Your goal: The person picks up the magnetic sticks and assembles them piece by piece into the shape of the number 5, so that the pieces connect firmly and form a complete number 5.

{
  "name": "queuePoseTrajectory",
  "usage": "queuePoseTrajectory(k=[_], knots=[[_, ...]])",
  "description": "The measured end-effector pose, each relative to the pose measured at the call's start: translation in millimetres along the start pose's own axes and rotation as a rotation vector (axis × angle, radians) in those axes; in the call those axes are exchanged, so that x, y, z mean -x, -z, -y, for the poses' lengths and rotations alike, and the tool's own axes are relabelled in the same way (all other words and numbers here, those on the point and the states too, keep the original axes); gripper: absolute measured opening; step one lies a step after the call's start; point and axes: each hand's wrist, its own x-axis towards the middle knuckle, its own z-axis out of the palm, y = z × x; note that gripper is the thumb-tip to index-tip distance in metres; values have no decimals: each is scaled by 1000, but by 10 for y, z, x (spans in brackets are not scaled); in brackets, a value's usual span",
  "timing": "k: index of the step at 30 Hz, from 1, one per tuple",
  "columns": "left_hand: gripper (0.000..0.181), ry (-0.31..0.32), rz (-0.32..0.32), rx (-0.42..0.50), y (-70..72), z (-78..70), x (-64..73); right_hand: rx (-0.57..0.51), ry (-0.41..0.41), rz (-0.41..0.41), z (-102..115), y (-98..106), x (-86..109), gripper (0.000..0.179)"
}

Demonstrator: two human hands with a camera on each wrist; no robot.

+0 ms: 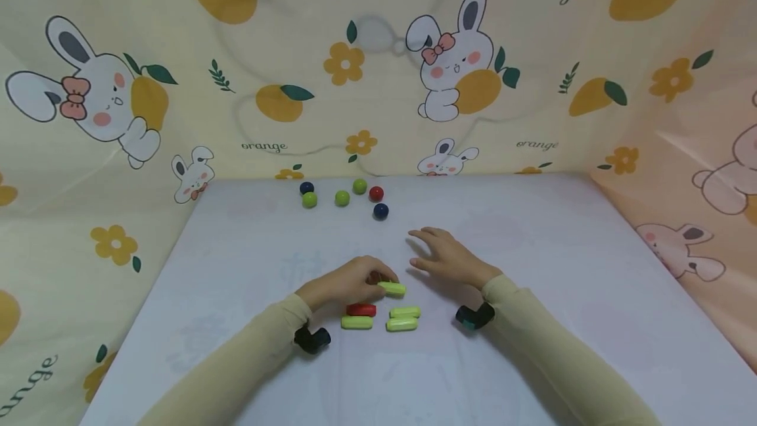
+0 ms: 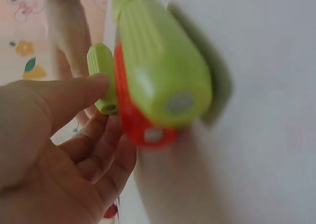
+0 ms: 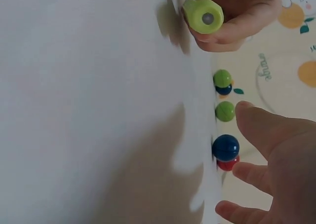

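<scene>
Hands [image 1: 353, 281] [image 1: 451, 260] over white tabletop [image 1: 532, 235] — rabbit-print backdrop [image 1: 390, 97].

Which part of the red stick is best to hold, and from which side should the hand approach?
Probably pinch the red stick by its two short ends, coming from above. It lies flat, and a green stick runs closely along its near long side, leaving little finger room there, while both ends look free.
</scene>
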Motion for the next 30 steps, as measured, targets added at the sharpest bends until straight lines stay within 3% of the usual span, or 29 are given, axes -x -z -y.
queuePoseTrajectory(k=[7,12,19,30], knots=[[29,36,-118,19,168,143,129,-87,47,-22,-6,-5,-189,65],[30,73,-162,29,296,206,179,-138,24,-19,-17,12,-325,64],[32,116,-205,22,396,313,107,-205,-34,-20,-41,44,-482,63],[32,157,-225,50,551,456,-30,-216,-6,-41,27,34,-801,62]])
